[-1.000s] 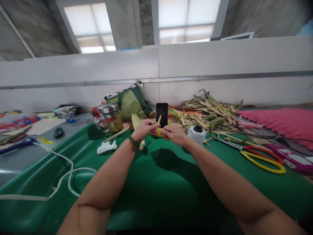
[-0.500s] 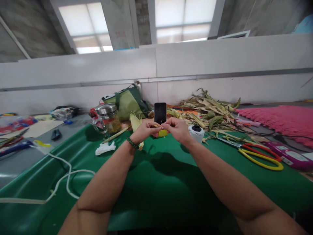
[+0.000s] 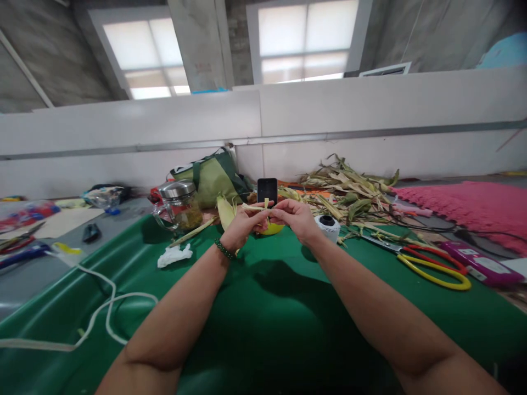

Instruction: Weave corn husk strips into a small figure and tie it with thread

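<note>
My left hand (image 3: 242, 226) and my right hand (image 3: 295, 218) meet above the green mat (image 3: 247, 329), fingertips pinched together. Between them is a thin pale-green strip of corn husk (image 3: 267, 203), its end sticking up above the fingers. A green bead bracelet circles my left wrist. Behind the fingers stands a dark phone (image 3: 267, 187), and a yellow item (image 3: 274, 228) shows below them, partly hidden. Close to my left hand lies a pale corn husk (image 3: 225, 210). A white spool of thread (image 3: 329, 227) stands beside my right wrist.
Scissors (image 3: 432, 266) with red and yellow handles and a purple box (image 3: 473, 264) lie right. A glass jar (image 3: 181, 206), crumpled tissue (image 3: 174, 255), white cord (image 3: 111, 296) and green bag (image 3: 214, 178) are left. Dried husks (image 3: 349, 181) are heaped behind, near a pink cloth (image 3: 473, 208).
The husk strip now stands up more visibly above my fingers, and my left fingers have shifted slightly. The view has tilted a little upward. Both hands stay pinched together.
</note>
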Demonstrator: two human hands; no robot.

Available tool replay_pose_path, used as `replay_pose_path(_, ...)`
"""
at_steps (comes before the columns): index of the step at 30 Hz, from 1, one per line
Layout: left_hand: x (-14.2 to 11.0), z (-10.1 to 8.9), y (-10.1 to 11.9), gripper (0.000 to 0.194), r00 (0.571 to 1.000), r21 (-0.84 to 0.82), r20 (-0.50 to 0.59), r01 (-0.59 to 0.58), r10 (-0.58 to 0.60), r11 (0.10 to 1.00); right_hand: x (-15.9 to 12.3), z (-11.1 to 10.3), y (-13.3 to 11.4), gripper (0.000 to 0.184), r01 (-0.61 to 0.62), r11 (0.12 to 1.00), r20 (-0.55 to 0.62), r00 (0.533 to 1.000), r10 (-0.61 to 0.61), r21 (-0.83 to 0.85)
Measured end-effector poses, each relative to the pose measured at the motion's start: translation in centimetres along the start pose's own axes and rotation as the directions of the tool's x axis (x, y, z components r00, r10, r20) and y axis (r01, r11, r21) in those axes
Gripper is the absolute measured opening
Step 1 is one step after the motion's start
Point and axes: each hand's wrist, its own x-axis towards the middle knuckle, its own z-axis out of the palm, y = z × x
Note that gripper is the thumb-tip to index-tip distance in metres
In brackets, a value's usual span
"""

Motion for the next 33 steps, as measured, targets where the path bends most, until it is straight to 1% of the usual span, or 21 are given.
replay_pose_path(3,0.2,0.2,-0.5,0.043,0.997,0.108,-0.042,-0.065,0.070,0.992,-0.1,0.1,0.3,0.041,0.031,0.998,0.055,0.998,-0.029,-0.046)
replay_pose_path(6,0.3,0.1,-0.6,0.030,0.989,0.227,-0.065,-0.117,0.135,0.967,-0.1,0.1,0.5,0.040,0.067,0.992,0.059,0.996,-0.061,-0.104)
replay_pose_path(8,0.4,0.1,-0.5,0.024,0.981,0.308,-0.064,-0.154,0.182,0.939,-0.2,-0.1,0.3,0.035,0.120,0.962,0.033,0.993,-0.115,-0.244)
replay_pose_path(9,0.4,0.1,-0.4,0.021,0.975,0.352,-0.056,-0.183,0.216,0.918,-0.3,-0.3,0.1,0.033,0.157,0.920,0.024,0.987,-0.159,-0.358)
replay_pose_path(10,0.4,0.1,-0.3,0.020,0.967,0.397,-0.040,-0.217,0.252,0.892,-0.4,-0.6,-0.2,0.032,0.194,0.855,0.028,0.978,-0.206,-0.481)
replay_pose_path(12,0.3,0.3,-0.3,0.022,0.958,0.474,0.040,-0.268,0.283,0.839,-0.4,-1.1,-0.6,0.035,0.258,0.684,0.103,0.960,-0.259,-0.682)
replay_pose_path(13,0.2,0.3,-0.3,0.023,0.959,0.501,0.097,-0.278,0.267,0.820,-0.3,-1.4,-0.7,0.039,0.288,0.612,0.167,0.954,-0.249,-0.736)
replay_pose_path(14,0.1,0.4,-0.4,0.023,0.961,0.520,0.151,-0.278,0.233,0.807,-0.2,-1.6,-0.7,0.043,0.319,0.568,0.234,0.947,-0.220,-0.759)
replay_pose_path(15,0.1,0.4,-0.4,0.024,0.962,0.534,0.193,-0.269,0.194,0.802,-0.1,-1.7,-0.7,0.047,0.348,0.552,0.295,0.937,-0.186,-0.758)
replay_pose_path(16,0.0,0.4,-0.4,0.026,0.962,0.541,0.223,-0.255,0.156,0.801,0.0,-1.8,-0.6,0.049,0.373,0.556,0.344,0.925,-0.161,-0.743)
replay_pose_path(18,-0.1,0.3,-0.4,0.029,0.960,0.535,0.259,-0.235,0.108,0.811,0.1,-1.8,-0.4,0.051,0.399,0.602,0.386,0.909,-0.159,-0.691)
replay_pose_path(21,-0.2,0.0,0.1,0.031,0.946,0.508,0.309,-0.252,0.099,0.824,-0.1,-1.4,-0.3,0.050,0.401,0.669,0.366,0.908,-0.201,-0.626)
replay_pose_path(24,-0.3,-0.4,0.6,0.032,0.933,0.518,0.343,-0.286,0.111,0.806,-0.4,-1.0,-0.4,0.048,0.408,0.690,0.347,0.908,-0.236,-0.598)
replay_pose_path(28,-0.3,-0.7,0.6,0.032,0.938,0.566,0.342,-0.259,0.063,0.783,-0.3,-0.9,-0.3,0.048,0.445,0.673,0.351,0.893,-0.282,-0.591)
replay_pose_path(30,-0.2,-0.8,0.5,0.031,0.944,0.572,0.327,-0.231,0.039,0.787,-0.1,-1.0,0.0,0.047,0.440,0.663,0.336,0.897,-0.289,-0.606)
replay_pose_path(33,-0.1,-0.8,0.3,0.034,0.957,0.552,0.289,-0.161,-0.007,0.818,0.3,-1.2,0.3,0.046,0.413,0.675,0.316,0.909,-0.270,-0.611)
